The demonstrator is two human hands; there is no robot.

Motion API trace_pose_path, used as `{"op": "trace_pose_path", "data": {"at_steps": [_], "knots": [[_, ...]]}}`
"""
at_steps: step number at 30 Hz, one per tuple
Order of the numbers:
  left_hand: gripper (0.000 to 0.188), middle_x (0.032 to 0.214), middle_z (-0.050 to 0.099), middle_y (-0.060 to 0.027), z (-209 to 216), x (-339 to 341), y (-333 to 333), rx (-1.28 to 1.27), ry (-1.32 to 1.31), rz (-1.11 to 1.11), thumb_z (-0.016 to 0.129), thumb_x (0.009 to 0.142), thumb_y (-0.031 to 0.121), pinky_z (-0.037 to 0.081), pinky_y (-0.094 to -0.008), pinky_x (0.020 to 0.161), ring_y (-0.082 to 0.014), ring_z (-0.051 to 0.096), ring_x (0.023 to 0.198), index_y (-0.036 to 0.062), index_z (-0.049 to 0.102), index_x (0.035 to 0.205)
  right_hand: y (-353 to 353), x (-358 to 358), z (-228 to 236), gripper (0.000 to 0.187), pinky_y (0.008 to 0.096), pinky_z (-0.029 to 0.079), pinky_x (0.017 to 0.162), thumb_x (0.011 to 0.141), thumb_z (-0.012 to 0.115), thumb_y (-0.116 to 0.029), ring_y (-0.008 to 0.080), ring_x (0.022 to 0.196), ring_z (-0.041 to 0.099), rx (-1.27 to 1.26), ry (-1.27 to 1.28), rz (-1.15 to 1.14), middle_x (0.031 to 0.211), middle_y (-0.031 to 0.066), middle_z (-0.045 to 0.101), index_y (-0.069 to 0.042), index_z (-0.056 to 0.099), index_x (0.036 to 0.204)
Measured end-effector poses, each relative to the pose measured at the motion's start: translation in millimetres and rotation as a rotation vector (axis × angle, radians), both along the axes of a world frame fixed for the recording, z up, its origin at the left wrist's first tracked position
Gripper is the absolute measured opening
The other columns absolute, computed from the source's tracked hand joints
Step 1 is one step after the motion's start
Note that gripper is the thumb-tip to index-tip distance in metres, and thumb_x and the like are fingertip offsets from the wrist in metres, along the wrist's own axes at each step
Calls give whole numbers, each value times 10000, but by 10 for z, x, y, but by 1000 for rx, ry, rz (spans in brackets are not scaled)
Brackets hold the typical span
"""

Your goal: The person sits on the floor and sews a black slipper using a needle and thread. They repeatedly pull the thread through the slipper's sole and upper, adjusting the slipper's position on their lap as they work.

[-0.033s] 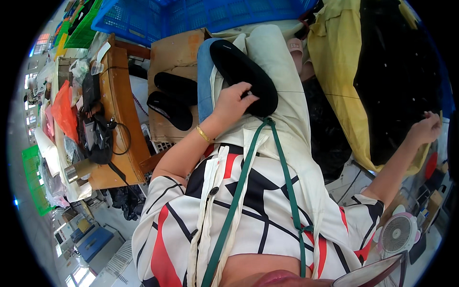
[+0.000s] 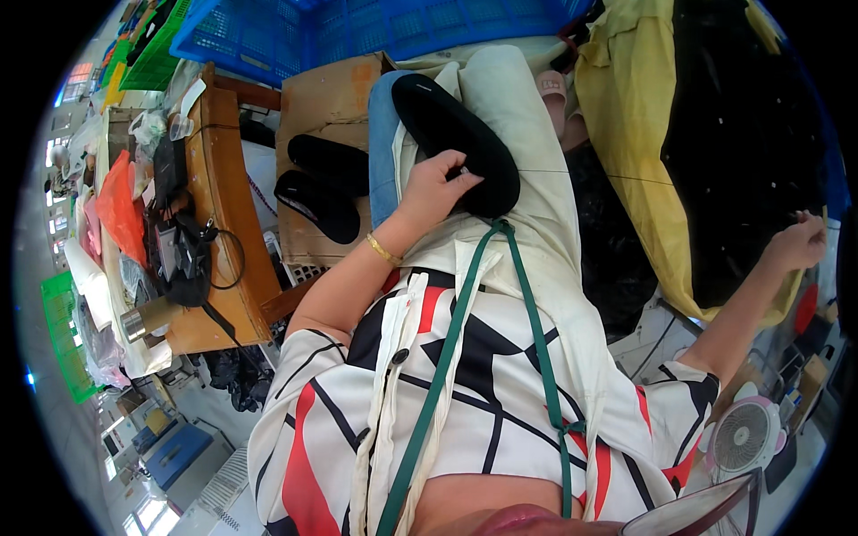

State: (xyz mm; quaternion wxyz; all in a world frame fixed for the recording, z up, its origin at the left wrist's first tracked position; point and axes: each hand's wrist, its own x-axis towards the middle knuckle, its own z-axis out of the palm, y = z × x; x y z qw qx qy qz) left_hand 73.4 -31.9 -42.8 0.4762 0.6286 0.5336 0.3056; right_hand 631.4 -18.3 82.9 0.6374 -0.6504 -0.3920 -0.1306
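A black cloth shoe (image 2: 496,156) lies slantwise across my lap on the cream apron (image 2: 547,210). My left hand (image 2: 436,189) is closed, thumb and fingers pinching the shoe's near-left part around its opening. Far out to the right, my right hand (image 2: 797,243) is raised with its fingertips pinched, in front of a yellow-edged sack (image 2: 633,152). A thin dark thread (image 2: 545,171) stretches from the shoe over the apron and the sack's edge toward that hand. Against the black its far end is lost.
Two more black shoes (image 2: 320,205) rest on a cardboard box (image 2: 344,98) at left. Beyond my knees stands a blue plastic crate (image 2: 357,40). A wooden table (image 2: 228,179) is on the left; pink slippers (image 2: 554,98) lie right of my knees. A fan (image 2: 744,435) stands at lower right.
Almost nothing differs; my left thumb and fingers have shifted very slightly on the shoe. My right hand stays stretched out to the right.
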Motion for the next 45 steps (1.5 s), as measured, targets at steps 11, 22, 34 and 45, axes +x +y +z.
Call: {"op": "trace_pose_path", "data": {"at_steps": [11, 22, 34, 45], "knots": [[115, 899, 694, -100, -109, -41, -30, -665, -677, 304, 590, 974, 155, 534, -226, 561, -111, 627, 656, 58, 598, 1036, 215, -1779, -774, 183, 219, 487, 632, 988, 590, -183, 90, 650, 575, -433, 552, 689, 801, 33, 650, -48, 638, 1101], [126, 853, 705, -60, -76, -16, -36, -777, -789, 354, 612, 961, 221, 493, -224, 515, -87, 601, 597, 96, 623, 975, -212, -3546, -1249, 148, 297, 484, 561, 896, 618, -88, 187, 575, 617, -848, 299, 1275, 682, 96, 632, -56, 667, 1032], [110, 886, 704, -61, -69, -9, -31, -812, -812, 340, 574, 983, 197, 459, -227, 543, -99, 577, 621, 94, 614, 985, -187, -3615, -1285, 142, 351, 506, 585, 862, 618, -78, 298, 632, 652, -819, 136, 1227, 739, 151, 650, -60, 674, 992], [132, 910, 700, -73, -38, 36, -57, -768, -820, 359, 591, 979, 195, 517, -214, 563, -99, 610, 667, 74, 619, 1024, -140, -3604, -1238, 121, 315, 488, 584, 885, 605, -93, 226, 612, 630, -898, 248, 1267, 723, 129, 643, -44, 659, 982]]}}
